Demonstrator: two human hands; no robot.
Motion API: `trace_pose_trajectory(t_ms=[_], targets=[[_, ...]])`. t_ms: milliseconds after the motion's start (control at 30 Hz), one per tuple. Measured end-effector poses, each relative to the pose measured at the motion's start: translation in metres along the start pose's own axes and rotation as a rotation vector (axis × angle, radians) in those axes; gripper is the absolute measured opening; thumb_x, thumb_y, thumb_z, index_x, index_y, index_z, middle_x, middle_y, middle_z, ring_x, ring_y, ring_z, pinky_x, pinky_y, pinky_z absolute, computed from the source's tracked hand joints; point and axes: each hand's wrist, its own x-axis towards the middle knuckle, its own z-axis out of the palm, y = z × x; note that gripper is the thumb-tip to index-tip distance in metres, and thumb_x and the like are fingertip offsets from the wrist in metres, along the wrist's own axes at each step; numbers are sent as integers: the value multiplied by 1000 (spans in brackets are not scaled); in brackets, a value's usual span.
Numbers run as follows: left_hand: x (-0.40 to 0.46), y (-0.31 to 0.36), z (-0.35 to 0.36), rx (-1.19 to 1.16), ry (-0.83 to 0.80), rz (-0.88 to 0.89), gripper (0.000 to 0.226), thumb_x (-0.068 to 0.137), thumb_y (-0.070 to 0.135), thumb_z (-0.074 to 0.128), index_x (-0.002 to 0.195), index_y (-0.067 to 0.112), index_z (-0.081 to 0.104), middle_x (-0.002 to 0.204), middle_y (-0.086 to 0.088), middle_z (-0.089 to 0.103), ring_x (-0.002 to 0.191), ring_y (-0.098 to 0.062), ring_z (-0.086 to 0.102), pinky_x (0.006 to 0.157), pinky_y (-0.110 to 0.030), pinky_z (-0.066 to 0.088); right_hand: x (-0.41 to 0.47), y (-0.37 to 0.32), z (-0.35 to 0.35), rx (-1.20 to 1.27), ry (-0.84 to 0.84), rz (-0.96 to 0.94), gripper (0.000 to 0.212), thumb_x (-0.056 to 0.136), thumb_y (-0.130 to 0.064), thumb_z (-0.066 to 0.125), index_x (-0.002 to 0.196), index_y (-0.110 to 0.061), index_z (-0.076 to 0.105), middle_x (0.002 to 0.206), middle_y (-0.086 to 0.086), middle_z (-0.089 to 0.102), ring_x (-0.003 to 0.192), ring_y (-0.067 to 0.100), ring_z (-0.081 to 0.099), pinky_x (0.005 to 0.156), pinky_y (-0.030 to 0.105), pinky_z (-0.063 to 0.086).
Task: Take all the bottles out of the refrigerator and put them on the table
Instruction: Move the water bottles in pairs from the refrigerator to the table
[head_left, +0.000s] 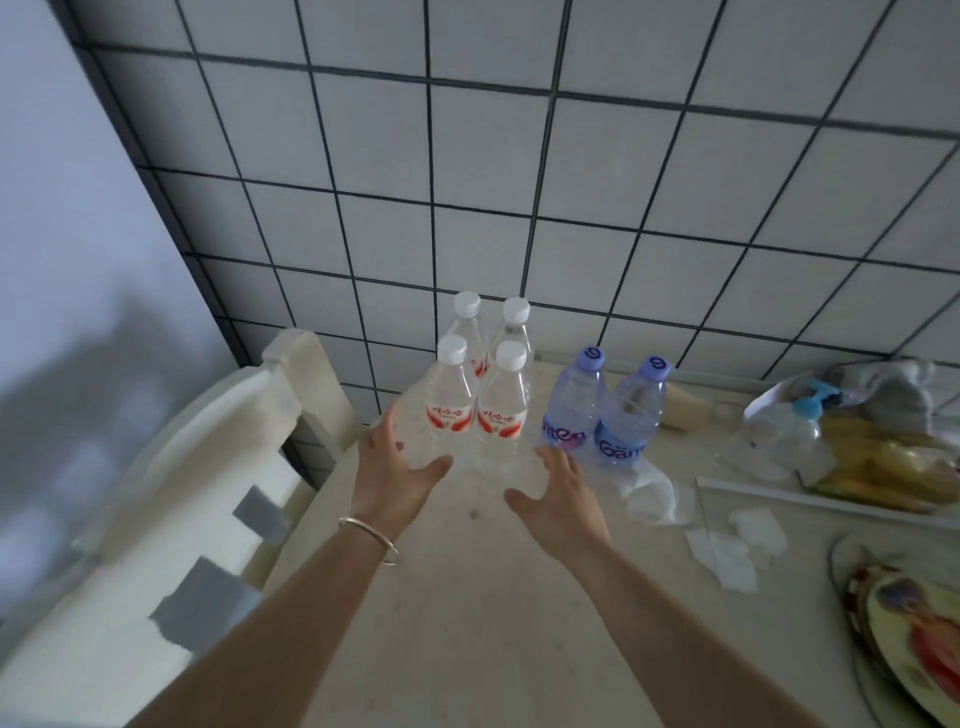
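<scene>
left hand – fingers spreading, gripping nothing | right hand – likewise | four red-labelled bottles and two purple-capped bottles standing on the table

Pale, lightly speckled tabletop set against a tiled wall; four clear bottles with white caps and red labels standing upright in a tight two-by-two cluster near the back edge; two blue-tinted bottles with lilac caps upright just beside them to the right, touching each other; crumpled white tissues lying further right; a heap of clutter at the far right, including a clear bottle with a blue cap and yellow packaging, details blurred; decorated plates at the lower right edge.
</scene>
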Motion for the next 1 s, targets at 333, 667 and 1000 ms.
trace_pose_trajectory(t_ms=[333,667,1000], targets=[[-222,-4,-55,-65,161,8,74,77,19,75,140,11,37,131,-10,46,99,-18,56,93,-37,49,-193,31,-20,86,-7,-227,58,82,-33,66,133,-20,40,132,0,49,119,16,49,94,30,40],[-498,-59,-119,19,316,-163,68,79,29,74,137,21,40,125,5,50,102,-7,53,85,-18,43,-423,40,44,-31,-372,-540,65,81,-44,63,137,-29,33,134,-8,48,118,11,51,96,29,43],[-687,-162,-262,26,585,-340,65,78,31,75,135,21,45,127,-5,52,97,-11,59,82,-23,48,-601,-10,161,-104,-750,-692,67,80,-46,62,137,-28,31,132,-8,46,117,13,48,100,34,41]])
